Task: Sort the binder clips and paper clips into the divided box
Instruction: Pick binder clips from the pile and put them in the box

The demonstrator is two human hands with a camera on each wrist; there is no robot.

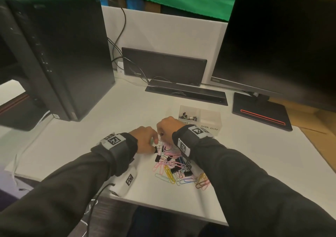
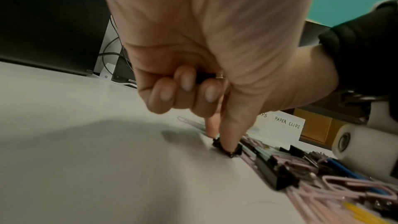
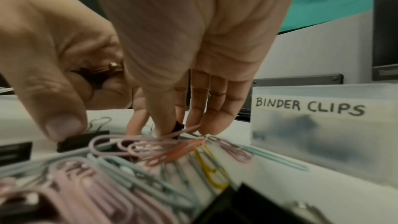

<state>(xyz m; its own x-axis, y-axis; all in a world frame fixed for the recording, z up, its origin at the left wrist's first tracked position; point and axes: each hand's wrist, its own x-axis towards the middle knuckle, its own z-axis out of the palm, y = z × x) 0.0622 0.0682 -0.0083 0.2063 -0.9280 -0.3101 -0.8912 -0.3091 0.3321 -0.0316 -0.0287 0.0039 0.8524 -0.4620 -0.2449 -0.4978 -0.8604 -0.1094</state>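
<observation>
A mixed pile of coloured paper clips and black binder clips [image 1: 172, 165] lies on the white table, also seen in the wrist views as pile [image 2: 323, 176] and pile [image 3: 150, 159]. My left hand [image 1: 154, 145] pinches a black binder clip [image 1: 156, 149] at the pile's left edge with thumb and forefinger, clip [image 2: 234, 150], while its curled fingers hold another black clip in the palm. My right hand [image 3: 172, 126] reaches down into the pile's far end and pinches a small dark binder clip [image 3: 179, 125]. The translucent divided box [image 1: 216, 127] stands just behind; its left compartment holds binder clips [image 1: 187, 117].
A black computer tower [image 1: 54, 54] stands at the left and a monitor [image 1: 281, 45] with its base [image 1: 260, 113] at the right. A dark flat device [image 1: 163, 65] and a cable slot [image 1: 185, 93] lie behind the box. The table's front edge [image 1: 163, 209] is near.
</observation>
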